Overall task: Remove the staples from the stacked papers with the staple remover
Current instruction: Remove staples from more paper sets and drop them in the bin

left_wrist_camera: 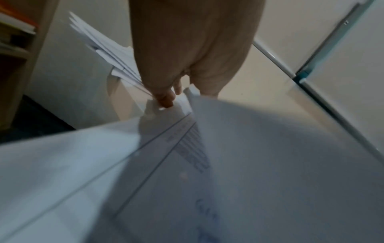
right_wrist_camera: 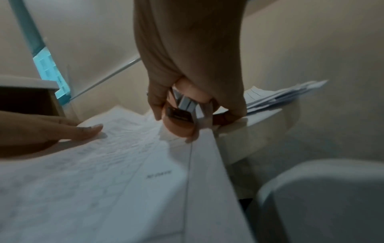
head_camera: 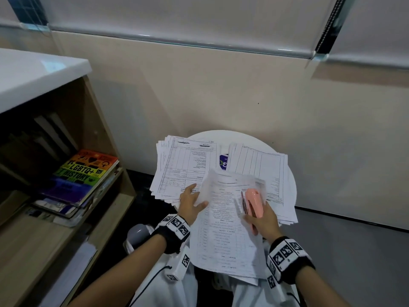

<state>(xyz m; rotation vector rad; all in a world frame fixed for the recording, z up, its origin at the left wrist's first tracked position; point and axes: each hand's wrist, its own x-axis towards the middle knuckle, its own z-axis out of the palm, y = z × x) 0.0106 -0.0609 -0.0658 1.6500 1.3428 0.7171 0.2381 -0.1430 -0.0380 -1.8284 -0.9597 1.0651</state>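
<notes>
Grips pink staple remover (head_camera: 254,202) in right hand (head_camera: 264,221), fingers clamped round it, at right edge of stacked papers (head_camera: 223,229) | pinches left edge in left hand (head_camera: 189,204), thumb atop | papers on lap.

Your pink staple remover (head_camera: 254,203) tilts against the right edge of the printed papers (head_camera: 223,229) across your lap; more fanned sheets (head_camera: 183,165) cover the desk (head_camera: 221,132).
</notes>
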